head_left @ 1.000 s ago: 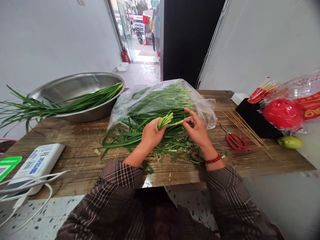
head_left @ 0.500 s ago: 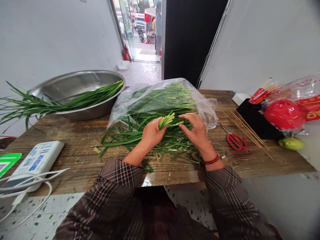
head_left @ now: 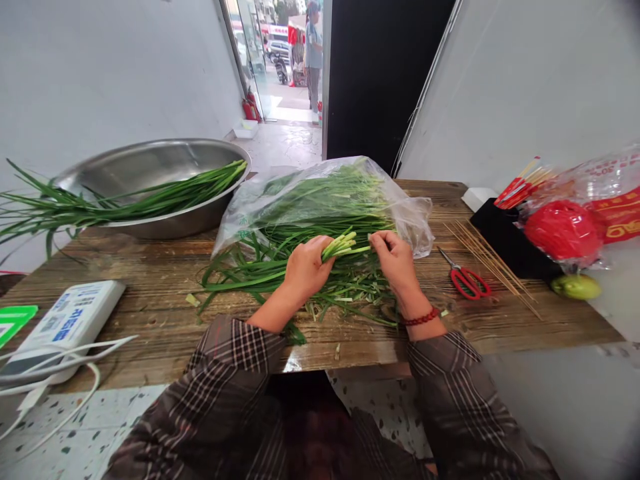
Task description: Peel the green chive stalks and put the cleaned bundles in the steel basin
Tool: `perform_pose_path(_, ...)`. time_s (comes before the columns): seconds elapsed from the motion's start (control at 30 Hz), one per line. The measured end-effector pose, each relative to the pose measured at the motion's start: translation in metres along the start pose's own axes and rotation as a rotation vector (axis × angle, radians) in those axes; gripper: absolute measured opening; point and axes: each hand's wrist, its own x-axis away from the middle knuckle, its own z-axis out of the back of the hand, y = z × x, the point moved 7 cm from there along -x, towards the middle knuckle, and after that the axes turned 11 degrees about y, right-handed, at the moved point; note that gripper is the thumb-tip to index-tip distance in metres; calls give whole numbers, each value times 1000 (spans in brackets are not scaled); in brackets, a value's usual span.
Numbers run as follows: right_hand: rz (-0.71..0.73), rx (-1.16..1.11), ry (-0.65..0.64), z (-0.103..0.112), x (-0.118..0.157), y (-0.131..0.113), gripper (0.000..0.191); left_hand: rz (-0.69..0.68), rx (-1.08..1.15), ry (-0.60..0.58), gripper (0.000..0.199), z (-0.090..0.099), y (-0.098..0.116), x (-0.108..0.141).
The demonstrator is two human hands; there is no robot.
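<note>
My left hand (head_left: 307, 267) is closed round a small bunch of garlic chives (head_left: 341, 246), whose pale cut ends stick out to the right. The fingertips of my right hand (head_left: 395, 260) pinch the end of one chive stalk that juts beyond the others. Beneath both hands lies a loose heap of chives and trimmings (head_left: 345, 293) on the wooden table (head_left: 165, 287). Behind them, a clear plastic bag (head_left: 415, 220) covers a larger pile of chives. More chives (head_left: 170, 193) rest in a steel basin (head_left: 150, 153), their leaves hanging over its left rim.
Red-handled scissors (head_left: 467, 280) and thin bamboo skewers (head_left: 493, 260) lie to the right. Beyond them stand a black box (head_left: 515, 240), a red plastic-wrapped bundle (head_left: 565, 230) and a green fruit (head_left: 575, 287). At left sits a white device (head_left: 75, 320) with cables. A person (head_left: 313, 53) is outside the doorway.
My right hand has closed from spread fingers into a pinch on the protruding stalk. The bunch in my left hand has turned slightly, its ends pointing more to the right.
</note>
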Motion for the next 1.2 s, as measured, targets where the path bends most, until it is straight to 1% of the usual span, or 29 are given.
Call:
perform_pose_path(0.07, 18, -18, 57, 9, -4, -1, 30, 30, 8, 45, 11, 4, -4, -2)
perform_pose_path(0.1, 50, -2, 55, 12, -6, -4, 30, 45, 16, 65, 13, 6, -6, -3)
perform_pose_path(0.23, 270, 183, -40, 9, -3, -25, 35, 59, 26, 95, 15, 9, -8, -5)
perform_pose_path(0.3, 319, 215, -41, 6, 0, -31, 30, 47, 10, 85, 14, 9, -6, -5)
perform_pose_path(0.37, 279, 159, -62, 2, 3, -30, 24, 28, -17, 60, 13, 7, -3, -3)
perform_pose_path(0.43, 196, 75, -105, -3, 6, -26, 24, 1, -49, 18, 14, 5, 1, -2)
perform_pose_path(0.5, 143, 24, -106, -5, 7, -24, 21, -38, -85, -25, 16, 3, 6, -1)
perform_pose_path(0.63, 146, 19, -56, -5, 9, -28, 19, -153, -158, -89, 26, 2, 18, 1)
perform_pose_path(0.7, 125, -5, -89, -8, 10, -29, 19, -197, -185, -139, 31, 0, 23, 3)
perform_pose_path(0.77, 80, -42, -148, -13, 12, -27, 22, -214, -208, -180, 30, -2, 24, 4)
perform_pose_path(0.83, 35, -71, -191, -16, 12, -24, 26, -217, -221, -172, 26, -1, 22, 4)
perform_pose_path(0.87, 20, -81, -185, -15, 11, -22, 28, -213, -218, -149, 24, 0, 21, 3)
perform_pose_path(0.9, 7, -92, -153, -13, 9, -20, 31, -205, -203, -116, 23, 1, 18, 2)
perform_pose_path(0.97, -15, -109, -29, -1, 1, -14, 34, -162, -134, -42, 20, 4, 12, -1)
perform_pose_path(1.03, -38, -110, 132, 16, -10, -6, 34, -73, -20, 13, 14, 6, 2, -4)
perform_pose_path(1.1, -52, -100, 254, 31, -24, 2, 35, 33, 94, 49, 15, 7, -7, -6)
perform_pose_path(1.13, -46, -89, 284, 37, -31, 5, 35, 77, 136, 63, 18, 7, -9, -7)
perform_pose_path(1.2, -1, -47, 270, 42, -44, 8, 35, 132, 174, 89, 21, 8, -12, -8)
